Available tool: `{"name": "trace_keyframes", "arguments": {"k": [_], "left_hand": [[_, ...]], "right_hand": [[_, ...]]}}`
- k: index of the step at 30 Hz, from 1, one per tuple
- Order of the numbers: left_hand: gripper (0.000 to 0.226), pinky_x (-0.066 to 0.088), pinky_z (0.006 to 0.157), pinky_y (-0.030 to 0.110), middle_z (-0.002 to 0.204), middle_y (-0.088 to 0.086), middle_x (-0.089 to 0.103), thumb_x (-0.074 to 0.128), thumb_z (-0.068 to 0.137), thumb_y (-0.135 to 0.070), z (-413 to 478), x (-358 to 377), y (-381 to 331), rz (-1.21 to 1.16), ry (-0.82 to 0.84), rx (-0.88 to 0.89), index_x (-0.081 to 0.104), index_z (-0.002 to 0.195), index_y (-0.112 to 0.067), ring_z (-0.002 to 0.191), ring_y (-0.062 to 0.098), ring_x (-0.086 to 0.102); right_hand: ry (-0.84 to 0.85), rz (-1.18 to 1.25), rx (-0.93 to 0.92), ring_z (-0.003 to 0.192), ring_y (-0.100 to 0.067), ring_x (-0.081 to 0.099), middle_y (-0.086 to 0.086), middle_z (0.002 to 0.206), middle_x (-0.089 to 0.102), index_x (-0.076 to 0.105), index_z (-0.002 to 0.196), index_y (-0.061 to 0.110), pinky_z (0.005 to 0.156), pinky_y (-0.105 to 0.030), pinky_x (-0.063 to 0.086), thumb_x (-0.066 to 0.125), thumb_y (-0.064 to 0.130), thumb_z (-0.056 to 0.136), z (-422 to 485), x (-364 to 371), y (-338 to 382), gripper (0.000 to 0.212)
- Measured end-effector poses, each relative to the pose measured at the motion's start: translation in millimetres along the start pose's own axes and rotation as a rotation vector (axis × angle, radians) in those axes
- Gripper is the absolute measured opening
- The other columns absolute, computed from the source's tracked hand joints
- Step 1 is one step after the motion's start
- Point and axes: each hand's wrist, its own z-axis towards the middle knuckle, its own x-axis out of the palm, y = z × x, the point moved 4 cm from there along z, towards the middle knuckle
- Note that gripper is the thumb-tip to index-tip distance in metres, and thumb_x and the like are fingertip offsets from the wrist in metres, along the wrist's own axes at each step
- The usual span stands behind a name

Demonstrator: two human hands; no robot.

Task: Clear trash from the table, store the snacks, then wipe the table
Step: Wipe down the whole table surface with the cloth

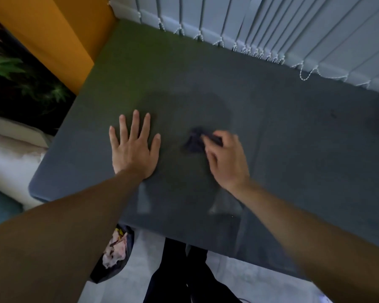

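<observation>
Two hands on surface (293, 138): left hand (133, 147) flat, splayed, empty; right hand (227, 159) clenched on dark cloth (195, 142) bunched just left of its fingers

i see my left hand (134, 147) pressed flat, fingers spread, on a dark grey table (293, 136), while my right hand (227, 159) pinches a small dark cloth (195, 139) against the tabletop; the cloth bunches just beyond and left of those fingertips, which are blurred. the two hands lie near each other, apart, with bare table between them. beyond the fingers, pale vertical blinds (271, 25) with beaded chains hang along the table's far edge. below the left forearm, on the floor, sits a dark bag (116, 256) showing crumpled wrappers inside.
</observation>
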Motion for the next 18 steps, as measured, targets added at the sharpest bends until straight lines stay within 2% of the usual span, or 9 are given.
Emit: {"name": "trace_keyframes", "arguments": {"k": [2,3,4,7,9,11,14,15,18], "left_hand": [[0.066,0.000,0.124,0.058,0.170,-0.001,0.005,0.019,0.101,-0.058,1,0,-1,0.002,0.001,0.004,0.007,0.161,-0.031,0.156,0.031,-0.003],[0.067,0.001,0.123,0.059,0.169,0.000,0.007,0.021,0.101,-0.057,1,-1,-1,0.002,-0.002,0.007,0.009,0.161,-0.031,0.155,0.032,-0.002],[0.067,0.002,0.122,0.061,0.169,0.001,0.011,0.024,0.100,-0.056,1,-2,-2,0.001,-0.002,0.009,0.012,0.161,-0.030,0.155,0.033,0.001],[0.069,0.002,0.121,0.064,0.160,0.008,0.024,0.035,0.096,-0.050,17,-12,-5,-0.044,0.004,0.005,0.022,0.159,-0.026,0.153,0.033,0.009],[0.068,0.000,0.122,0.061,0.159,0.009,0.023,0.036,0.097,-0.047,40,-20,-8,-0.061,0.012,0.032,0.020,0.160,-0.025,0.153,0.032,0.006],[0.066,-0.002,0.123,0.060,0.165,0.006,0.013,0.032,0.100,-0.049,64,-22,-11,-0.071,0.032,0.048,0.016,0.160,-0.028,0.155,0.031,-0.001],[0.066,-0.004,0.122,0.060,0.169,-0.001,0.001,0.020,0.101,-0.058,82,-16,-13,-0.050,0.033,0.021,0.007,0.161,-0.033,0.155,0.030,-0.007],[0.067,-0.003,0.122,0.061,0.169,-0.002,0.001,0.017,0.100,-0.059,83,-13,-13,-0.031,0.019,0.018,0.005,0.161,-0.034,0.155,0.031,-0.007],[0.068,-0.003,0.122,0.061,0.170,-0.001,0.000,0.015,0.100,-0.060,82,-10,-13,-0.015,-0.002,0.020,0.002,0.161,-0.033,0.155,0.031,-0.007]], "right_hand": [[-0.081,0.013,0.204,0.096,-0.032,0.051,-0.010,0.118,0.056,0.067,0.126,0.019,0.080,-0.046,0.049,0.057,0.017,0.095,9,1,-3,0.033],[-0.094,0.023,0.232,0.096,-0.032,0.051,-0.010,0.118,0.056,0.067,0.125,0.018,0.081,-0.045,0.049,0.058,0.017,0.094,5,2,6,0.033],[-0.075,0.035,0.204,0.096,-0.032,0.051,-0.010,0.119,0.055,0.067,0.125,0.018,0.082,-0.044,0.049,0.058,0.017,0.093,-3,5,17,0.033],[0.089,0.055,-0.094,0.094,-0.029,0.052,-0.007,0.121,0.055,0.064,0.129,0.021,0.080,-0.041,0.049,0.059,0.021,0.093,-27,10,41,0.036],[0.108,0.036,-0.177,0.091,-0.029,0.052,-0.007,0.120,0.057,0.064,0.129,0.022,0.078,-0.040,0.048,0.060,0.019,0.092,-10,8,26,0.037],[0.034,-0.018,-0.055,0.093,-0.031,0.052,-0.008,0.118,0.057,0.065,0.128,0.023,0.080,-0.042,0.048,0.059,0.017,0.091,26,9,2,0.038],[-0.111,-0.043,0.283,0.094,-0.035,0.051,-0.012,0.116,0.055,0.067,0.125,0.020,0.082,-0.047,0.049,0.057,0.016,0.093,65,9,-19,0.034],[-0.124,-0.043,0.312,0.095,-0.035,0.051,-0.012,0.116,0.056,0.067,0.125,0.020,0.082,-0.046,0.048,0.057,0.017,0.094,67,11,-13,0.033],[-0.027,0.012,0.096,0.097,-0.032,0.052,-0.009,0.120,0.056,0.065,0.128,0.021,0.081,-0.041,0.046,0.058,0.021,0.096,53,21,16,0.033]]}}
